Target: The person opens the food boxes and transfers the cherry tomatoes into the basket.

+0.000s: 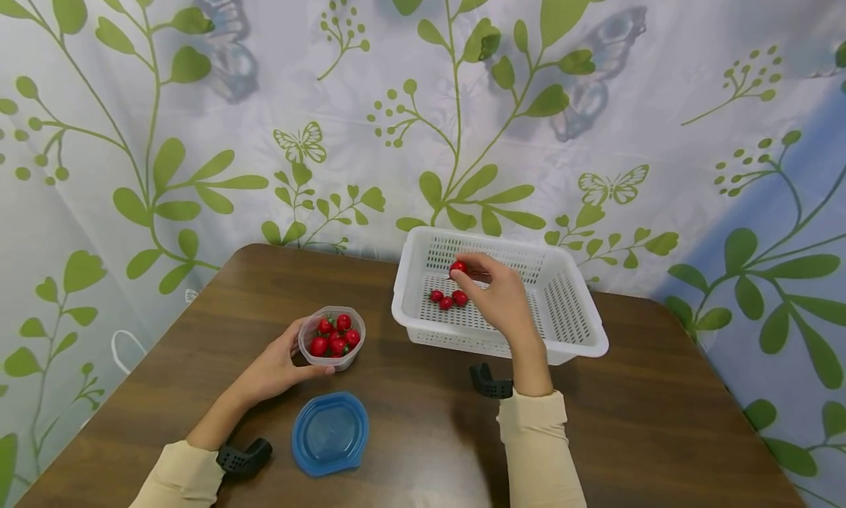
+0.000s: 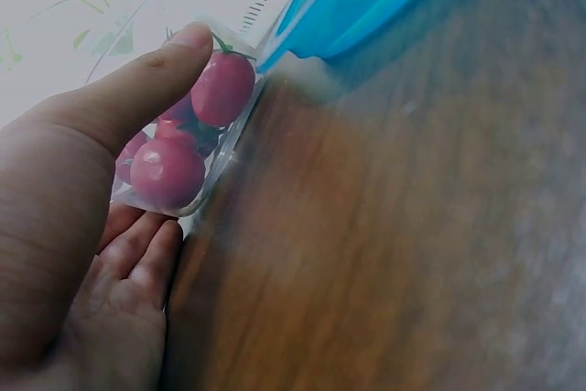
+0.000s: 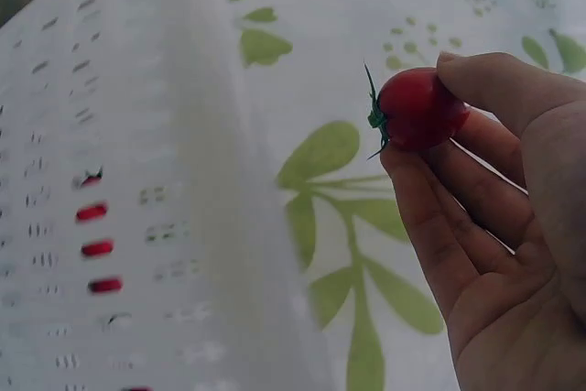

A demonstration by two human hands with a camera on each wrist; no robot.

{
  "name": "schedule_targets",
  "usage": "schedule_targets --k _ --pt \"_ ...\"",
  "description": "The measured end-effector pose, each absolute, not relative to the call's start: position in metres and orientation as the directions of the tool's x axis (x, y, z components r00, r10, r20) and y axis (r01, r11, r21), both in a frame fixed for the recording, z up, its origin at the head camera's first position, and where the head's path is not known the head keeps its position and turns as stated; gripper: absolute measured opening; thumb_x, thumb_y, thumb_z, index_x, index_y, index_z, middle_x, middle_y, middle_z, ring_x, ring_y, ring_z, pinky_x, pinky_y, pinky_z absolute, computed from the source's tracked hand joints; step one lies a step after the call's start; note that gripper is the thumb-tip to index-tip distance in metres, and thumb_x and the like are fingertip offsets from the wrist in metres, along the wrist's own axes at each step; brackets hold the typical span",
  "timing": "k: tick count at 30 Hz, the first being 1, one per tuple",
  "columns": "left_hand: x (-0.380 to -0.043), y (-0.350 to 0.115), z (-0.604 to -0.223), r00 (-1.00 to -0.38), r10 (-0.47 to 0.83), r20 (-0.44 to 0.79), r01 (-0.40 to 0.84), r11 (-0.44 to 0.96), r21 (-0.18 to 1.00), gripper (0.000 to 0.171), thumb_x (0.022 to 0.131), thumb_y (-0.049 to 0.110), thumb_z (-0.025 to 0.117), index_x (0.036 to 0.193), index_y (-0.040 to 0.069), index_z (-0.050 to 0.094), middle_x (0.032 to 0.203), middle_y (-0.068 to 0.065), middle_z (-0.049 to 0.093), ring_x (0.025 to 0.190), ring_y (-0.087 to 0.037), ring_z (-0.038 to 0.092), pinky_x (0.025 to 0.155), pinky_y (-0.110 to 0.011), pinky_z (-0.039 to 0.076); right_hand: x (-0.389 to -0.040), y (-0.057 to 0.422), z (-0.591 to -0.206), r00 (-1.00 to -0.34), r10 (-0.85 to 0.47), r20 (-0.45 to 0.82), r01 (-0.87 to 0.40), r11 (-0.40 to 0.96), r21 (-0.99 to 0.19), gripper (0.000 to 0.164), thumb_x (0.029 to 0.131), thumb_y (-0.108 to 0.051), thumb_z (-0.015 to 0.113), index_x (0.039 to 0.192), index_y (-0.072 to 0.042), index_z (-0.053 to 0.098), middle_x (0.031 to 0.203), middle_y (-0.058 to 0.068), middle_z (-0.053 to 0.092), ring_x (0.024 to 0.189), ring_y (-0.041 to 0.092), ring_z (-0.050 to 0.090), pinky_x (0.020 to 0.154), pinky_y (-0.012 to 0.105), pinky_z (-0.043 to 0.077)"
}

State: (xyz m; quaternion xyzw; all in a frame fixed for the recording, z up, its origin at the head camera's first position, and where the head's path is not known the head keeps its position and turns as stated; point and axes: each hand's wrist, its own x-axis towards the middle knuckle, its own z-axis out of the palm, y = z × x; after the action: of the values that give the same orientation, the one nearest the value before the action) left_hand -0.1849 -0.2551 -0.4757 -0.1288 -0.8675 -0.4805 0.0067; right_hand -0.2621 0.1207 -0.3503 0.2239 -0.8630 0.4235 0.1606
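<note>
My right hand (image 1: 497,294) pinches a single red cherry tomato (image 1: 459,266) between thumb and fingertips, over the white slotted basket (image 1: 463,340). In the right wrist view the pinched tomato (image 3: 419,109) has a green stem pointing away from the palm. Several more tomatoes (image 1: 446,302) lie on the basket floor below. On the left, my left hand (image 1: 272,367) holds a small clear plastic tub (image 1: 360,323) by its side, thumb at the near side and fingers around the far side. Red cherry tomatoes (image 2: 168,174) with green stems fill much of the tub.
A blue plastic lid (image 1: 330,434) lies on the brown wooden table (image 1: 423,434), nearer me than the tub. Behind the table hangs a leaf-patterned curtain (image 1: 370,163), close to the basket's far side. Black straps (image 1: 246,458) sit on both wrists.
</note>
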Motion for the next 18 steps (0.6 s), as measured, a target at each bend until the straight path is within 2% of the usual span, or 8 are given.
schedule_targets --k 10,18 --pt "-0.184 -0.255 -0.475 -0.969 0.212 0.127 0.221 0.514 0.829 0.096 0.082 0.038 0.089 0.155 0.008 0.034 0.153 -0.018 0.048 0.145 -0.04 0.044 0.115 -0.054 0.038 -0.275 0.137 -0.368 -0.9 -0.199 0.388 -0.43 0.551 -0.715 0.033 0.098 -0.024 0.074 0.125 -0.005 0.071 0.116 0.011 0.075 0.11 0.027 0.07 0.099 0.045 0.058" --pt "-0.185 -0.255 -0.476 -0.967 0.217 0.131 0.227 0.513 0.828 0.096 0.082 0.039 0.089 0.155 0.009 0.034 0.153 -0.018 0.047 0.145 -0.04 0.044 0.115 -0.054 0.038 -0.281 0.143 -0.377 -0.92 -0.178 0.349 -0.386 0.565 -0.729 0.032 0.099 -0.024 0.072 0.125 -0.006 0.071 0.118 0.012 0.074 0.113 0.027 0.07 0.1 0.044 0.058"
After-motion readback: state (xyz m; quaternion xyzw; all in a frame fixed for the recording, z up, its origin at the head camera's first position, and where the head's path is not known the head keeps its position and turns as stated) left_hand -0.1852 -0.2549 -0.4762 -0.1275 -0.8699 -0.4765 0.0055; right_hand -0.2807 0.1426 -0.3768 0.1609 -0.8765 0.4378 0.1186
